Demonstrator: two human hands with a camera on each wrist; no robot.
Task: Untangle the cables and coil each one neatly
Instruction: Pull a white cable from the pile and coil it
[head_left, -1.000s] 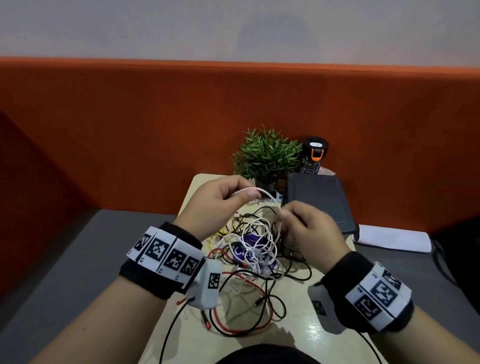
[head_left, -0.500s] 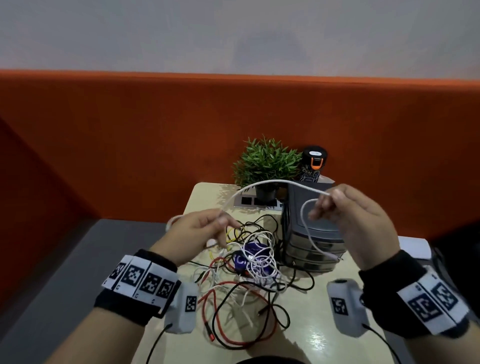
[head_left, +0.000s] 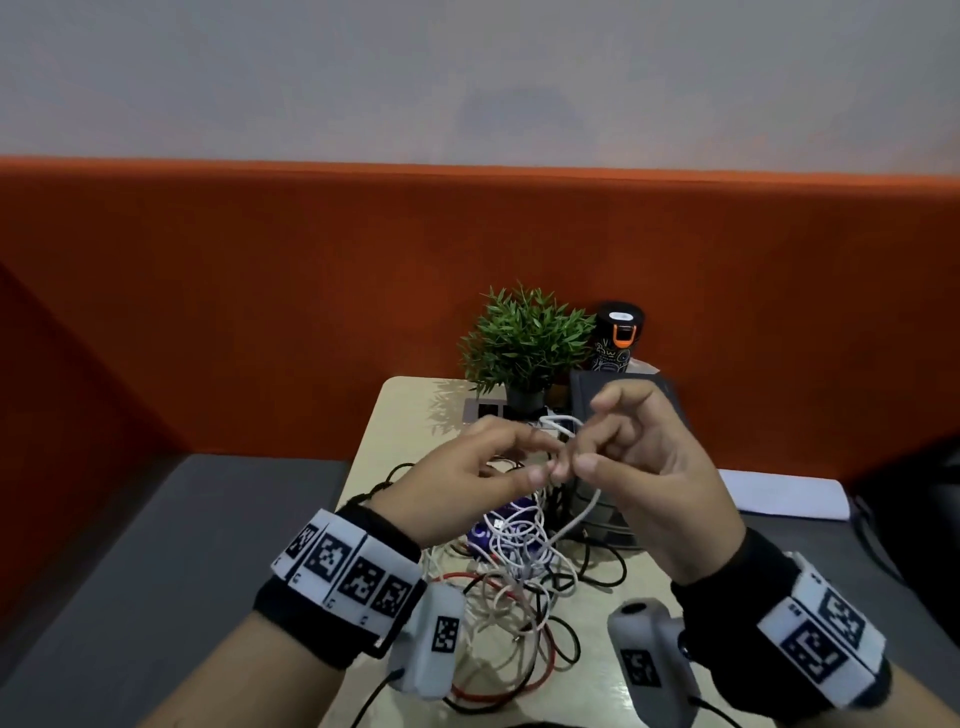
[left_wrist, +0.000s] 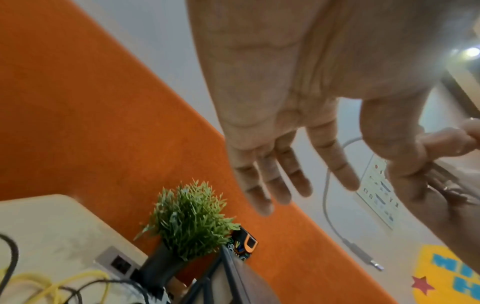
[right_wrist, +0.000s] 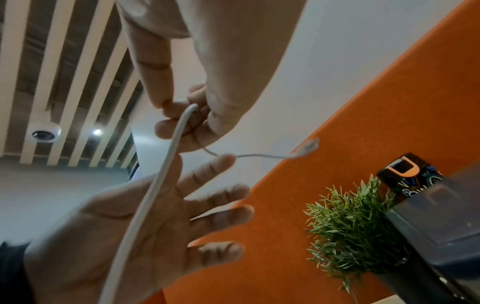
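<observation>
A white cable (head_left: 582, 519) rises from the tangle of white, black, red and yellow cables (head_left: 519, 577) on the small beige table (head_left: 395, 415). My right hand (head_left: 579, 454) pinches this cable between thumb and fingers (right_wrist: 182, 109), above the pile. My left hand (head_left: 545, 460) meets it fingertip to fingertip. Its fingers (left_wrist: 272, 181) are straight and spread. The cable (right_wrist: 166, 170) runs across the left palm (right_wrist: 116, 226) without being gripped. A short free end with a connector (right_wrist: 309, 147) sticks out past the hands.
A potted green plant (head_left: 524, 343) and a black bottle with an orange cap (head_left: 618, 332) stand at the table's back. A dark drawer unit (head_left: 613, 514) sits right of the tangle, a socket panel (head_left: 483, 410) behind it. An orange partition surrounds the grey bench; white paper (head_left: 779, 493) lies right.
Half a second ago the hands were apart with the white cable stretched between them. The right hand has come left and down to meet the left hand.
</observation>
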